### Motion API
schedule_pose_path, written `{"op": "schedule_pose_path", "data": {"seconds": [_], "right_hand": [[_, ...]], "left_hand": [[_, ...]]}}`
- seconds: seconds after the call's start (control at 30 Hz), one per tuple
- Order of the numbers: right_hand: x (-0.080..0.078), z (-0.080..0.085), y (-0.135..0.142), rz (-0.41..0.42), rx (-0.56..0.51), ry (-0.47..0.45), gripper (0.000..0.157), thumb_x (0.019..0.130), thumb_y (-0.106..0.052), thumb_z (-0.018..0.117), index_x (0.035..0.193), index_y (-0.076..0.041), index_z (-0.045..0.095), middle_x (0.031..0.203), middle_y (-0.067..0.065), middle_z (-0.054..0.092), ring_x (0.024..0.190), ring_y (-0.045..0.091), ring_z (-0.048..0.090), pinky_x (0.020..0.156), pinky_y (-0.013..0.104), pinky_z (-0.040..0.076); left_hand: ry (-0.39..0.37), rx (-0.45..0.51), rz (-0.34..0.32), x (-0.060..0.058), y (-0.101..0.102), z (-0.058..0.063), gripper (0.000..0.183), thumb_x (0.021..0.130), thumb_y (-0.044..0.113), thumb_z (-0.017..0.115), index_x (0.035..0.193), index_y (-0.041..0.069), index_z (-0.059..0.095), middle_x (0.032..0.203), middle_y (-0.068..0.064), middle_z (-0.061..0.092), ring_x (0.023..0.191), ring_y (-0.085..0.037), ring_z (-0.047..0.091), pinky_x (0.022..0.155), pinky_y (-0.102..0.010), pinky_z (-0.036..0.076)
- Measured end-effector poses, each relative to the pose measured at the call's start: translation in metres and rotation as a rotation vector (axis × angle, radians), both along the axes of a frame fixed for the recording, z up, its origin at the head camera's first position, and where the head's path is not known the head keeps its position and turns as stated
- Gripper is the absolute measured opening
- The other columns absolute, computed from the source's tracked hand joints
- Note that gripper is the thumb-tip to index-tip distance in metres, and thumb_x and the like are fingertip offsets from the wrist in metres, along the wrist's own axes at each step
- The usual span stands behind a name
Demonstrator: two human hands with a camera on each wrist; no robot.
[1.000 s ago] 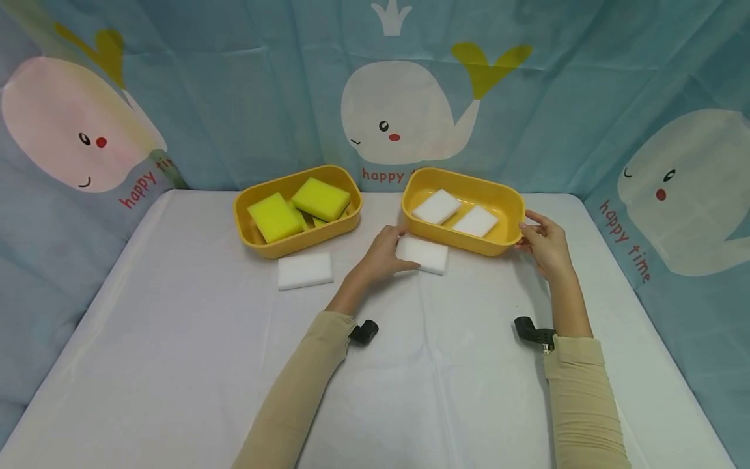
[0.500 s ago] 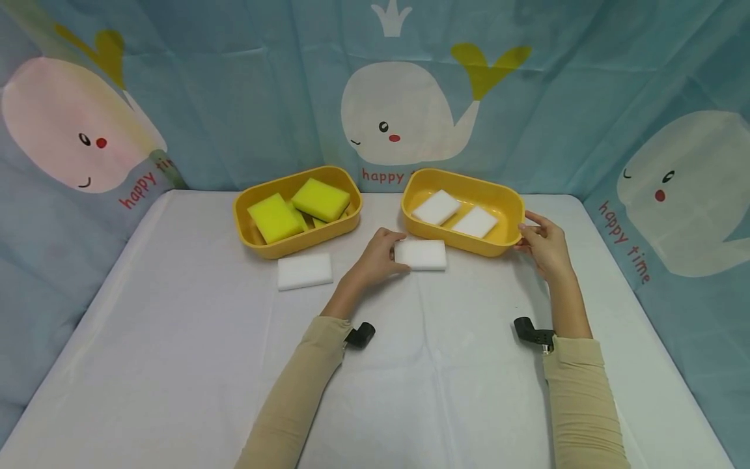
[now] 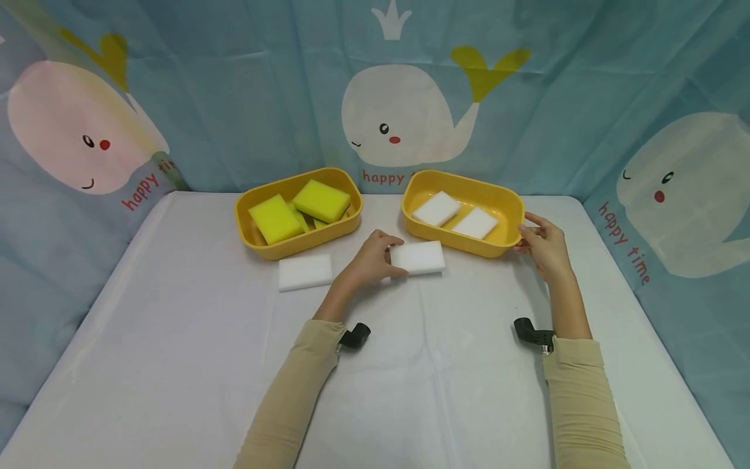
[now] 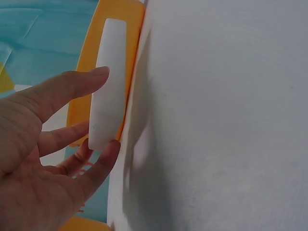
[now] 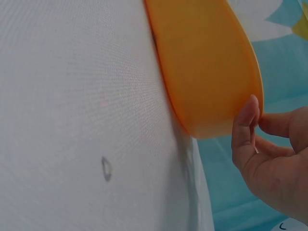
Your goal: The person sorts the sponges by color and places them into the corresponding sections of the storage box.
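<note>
My left hand (image 3: 370,262) grips a white rectangular sponge (image 3: 418,258) by its left end, just in front of the right yellow tray (image 3: 436,234). In the left wrist view the thumb lies on the sponge's (image 4: 108,86) broad side and the fingertips sit at its lower end. Its shadow shows on the cloth below. My right hand (image 3: 546,246) pinches the right end of that tray at the rim; the right wrist view has thumb and fingers on either side of the tray wall (image 5: 211,67). Two white sponges (image 3: 437,208) lie inside this tray.
At the back left stands a second yellow tray (image 3: 299,243) with several yellow sponges (image 3: 276,219). Another white sponge (image 3: 305,271) lies flat on the white tablecloth (image 3: 193,339) before it. A blue curtain (image 3: 252,98) with whale prints hangs behind the table.
My left hand has drawn back slightly to the left with the white sponge, which has shifted left and now sits tilted in the grip. The right hand stays at the tray's end.
</note>
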State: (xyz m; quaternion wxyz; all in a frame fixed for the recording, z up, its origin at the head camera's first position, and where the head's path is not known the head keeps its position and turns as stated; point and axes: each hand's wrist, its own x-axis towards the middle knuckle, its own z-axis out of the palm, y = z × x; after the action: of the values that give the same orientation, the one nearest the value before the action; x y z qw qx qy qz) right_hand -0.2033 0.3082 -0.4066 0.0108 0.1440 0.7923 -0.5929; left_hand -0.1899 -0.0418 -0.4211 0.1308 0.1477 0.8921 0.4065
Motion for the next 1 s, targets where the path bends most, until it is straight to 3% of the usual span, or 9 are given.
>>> {"op": "schedule_pose_path", "data": {"seconds": [0.37, 0.7, 1.0], "right_hand": [[0.001, 0.0, -0.001, 0.018, -0.004, 0.0, 0.061, 0.112, -0.022, 0.051, 0.167, -0.008, 0.028, 0.114, 0.005, 0.051, 0.078, 0.003, 0.059, 0.073, 0.012, 0.058], [0.001, 0.001, -0.001, 0.006, 0.003, 0.004, 0.06, 0.112, -0.023, 0.051, 0.167, -0.008, 0.03, 0.113, 0.006, 0.051, 0.077, 0.003, 0.059, 0.071, 0.012, 0.058], [0.0, 0.002, 0.0, 0.005, -0.006, -0.009, 0.061, 0.112, -0.024, 0.052, 0.167, -0.009, 0.029, 0.114, 0.006, 0.052, 0.078, 0.004, 0.059, 0.072, 0.013, 0.058]], "left_hand": [[-0.001, -0.002, -0.014, 0.006, -0.001, 0.01, 0.069, 0.086, 0.017, 0.09, 0.147, 0.004, 0.06, 0.134, -0.016, 0.052, 0.113, -0.027, 0.055, 0.097, -0.036, 0.052], [-0.018, 0.046, 0.012, 0.012, -0.003, 0.021, 0.066, 0.087, 0.016, 0.089, 0.146, 0.006, 0.061, 0.133, -0.014, 0.052, 0.115, -0.028, 0.058, 0.103, -0.037, 0.055], [0.03, 0.09, 0.009, 0.016, 0.001, 0.029, 0.066, 0.085, 0.016, 0.091, 0.144, 0.004, 0.062, 0.135, -0.015, 0.053, 0.122, -0.029, 0.059, 0.104, -0.034, 0.056]]}}
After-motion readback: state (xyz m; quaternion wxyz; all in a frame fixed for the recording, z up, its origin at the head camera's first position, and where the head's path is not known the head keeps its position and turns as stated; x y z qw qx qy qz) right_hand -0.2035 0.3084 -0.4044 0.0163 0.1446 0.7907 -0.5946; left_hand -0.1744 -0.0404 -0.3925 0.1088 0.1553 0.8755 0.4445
